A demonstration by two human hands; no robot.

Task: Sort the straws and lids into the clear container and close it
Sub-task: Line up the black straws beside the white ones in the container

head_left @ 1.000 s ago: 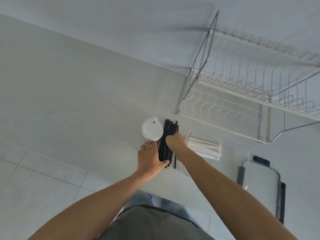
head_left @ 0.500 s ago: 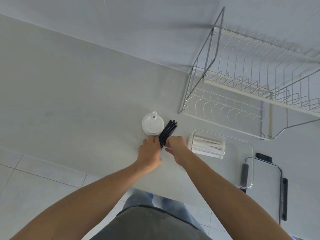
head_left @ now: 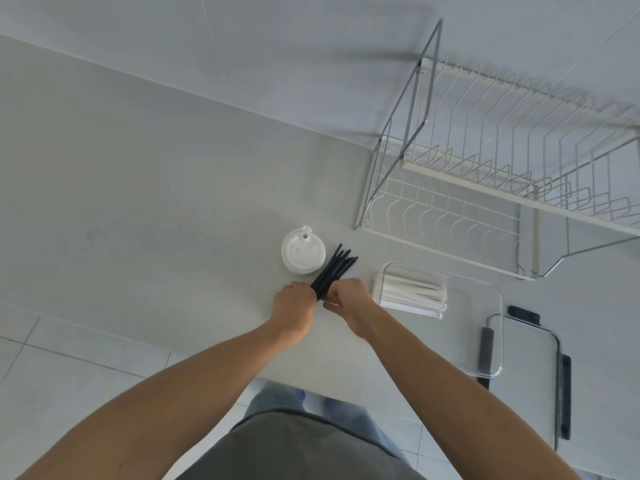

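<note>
Since the earlier frame we have gathered the black straws (head_left: 334,270) off the counter (head_left: 173,202); left hand (head_left: 294,308) and right hand (head_left: 349,301) both grip them. The container (head_left: 485,289) sits at 3 o'clock. The fanned tips risk knocking the lids (head_left: 303,251) at 10 o'clock.

A bundle of black plastic straws (head_left: 334,271) is held between the left hand (head_left: 294,308) and right hand (head_left: 348,301) above the grey tabletop (head_left: 156,220). A stack of white round plastic lids (head_left: 303,251) sits just left of it; the clear rectangular plastic container (head_left: 493,327) lies to the right, with the white wire dish rack (head_left: 485,188) behind.
</note>
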